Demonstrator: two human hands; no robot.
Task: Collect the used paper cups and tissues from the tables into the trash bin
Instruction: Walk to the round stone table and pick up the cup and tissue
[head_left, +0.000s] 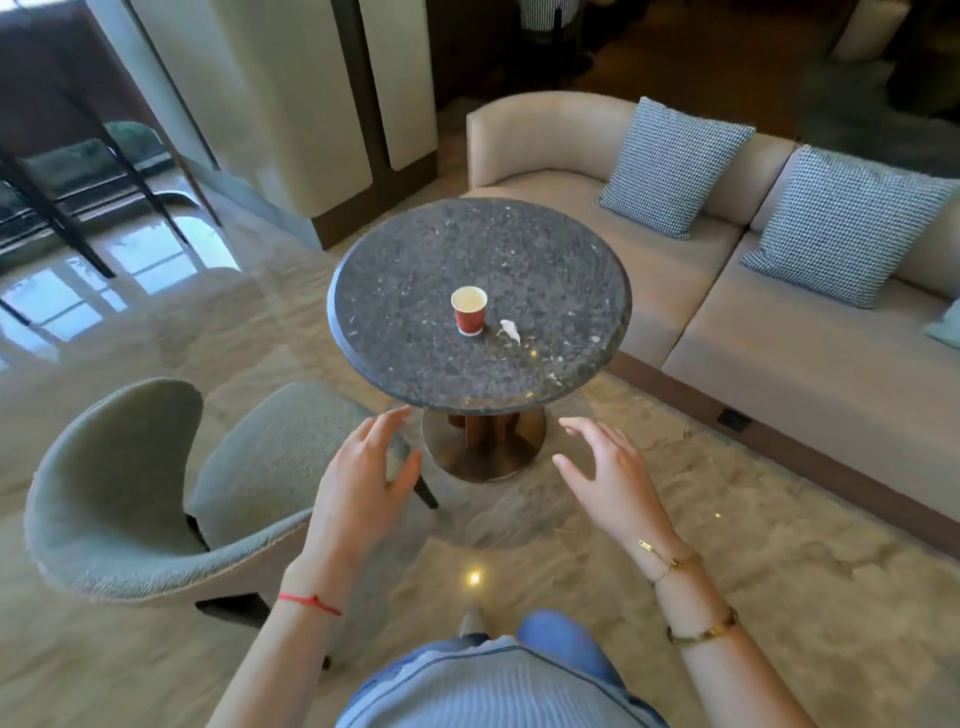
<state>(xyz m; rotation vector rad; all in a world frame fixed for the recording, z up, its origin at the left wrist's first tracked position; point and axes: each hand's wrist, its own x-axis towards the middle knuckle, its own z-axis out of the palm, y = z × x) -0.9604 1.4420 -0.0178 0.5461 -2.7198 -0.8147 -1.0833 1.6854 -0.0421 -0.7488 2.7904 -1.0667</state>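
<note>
A red paper cup (469, 312) stands upright near the middle of a round dark speckled table (415, 249). Just right of the cup lies a small crumpled white tissue (509, 330). My left hand (366, 467) hovers in the air below the table's near edge, fingers relaxed and holding nothing. My right hand (608, 475) is raised beside it, fingers spread, also holding nothing. Both hands are well short of the cup and the tissue. No trash bin shows in the view.
A grey-green upholstered chair (156, 493) stands to the left of the table. A beige sofa (727, 338) with checked cushions (675, 166) runs along the right. The table's metal base (483, 447) stands on polished marble floor. A pillar rises behind the table.
</note>
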